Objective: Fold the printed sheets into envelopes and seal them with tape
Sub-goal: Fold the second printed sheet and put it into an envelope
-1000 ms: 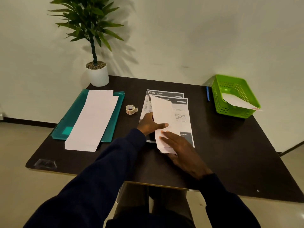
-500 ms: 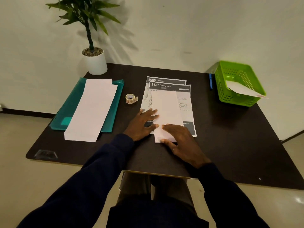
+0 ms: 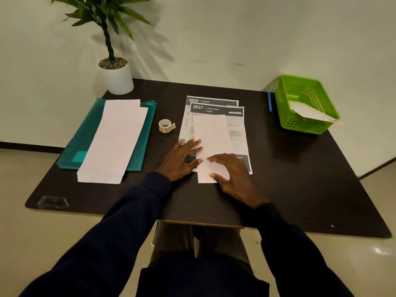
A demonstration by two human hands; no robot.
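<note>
While both grips press on it, the folded sheet (image 3: 213, 136) lies white side up on the dark bench (image 3: 300, 179). Its long axis runs away from the person. It rests on a printed sheet headed 2637 LIVING ROOM (image 3: 216, 109), and its near end sticks out past that sheet onto bare bench.

Left grip (image 3: 180, 159): bare hand, flat, fingers straight and slightly spread. The fingertips touch the folded sheet's left edge in its near half, and the palm sits off the sheet to its left. It holds nothing, just presses.

Right grip (image 3: 233, 176): bare hand, flat, fingers straight and pointing left across the folded sheet's near end. The thumb is by the near edge and the wrist is off the near-right corner. Nothing is pinched. The two sets of fingertips nearly meet on the sheet.

A second printed sheet headed 2666 KITCHEN (image 3: 212, 101) peeks out from under the 2637 one, beyond the folded sheet's far end.

The tape roll (image 3: 165, 126) lies left of the folded sheet, apart from it and untouched, with a loose tab sticking out. Further left is a teal folder (image 3: 85, 133) with a long white paper stack (image 3: 115, 138) on top. A potted plant (image 3: 117, 79) stands far-left of the folded sheet, at the wall.

Well right of the folded sheet is a green basket (image 3: 285, 116) holding a white folded piece (image 3: 310, 112) that leans over its rim. A blue pen (image 3: 270, 102) lies just beside the basket, on the side facing the folded sheet.
</note>
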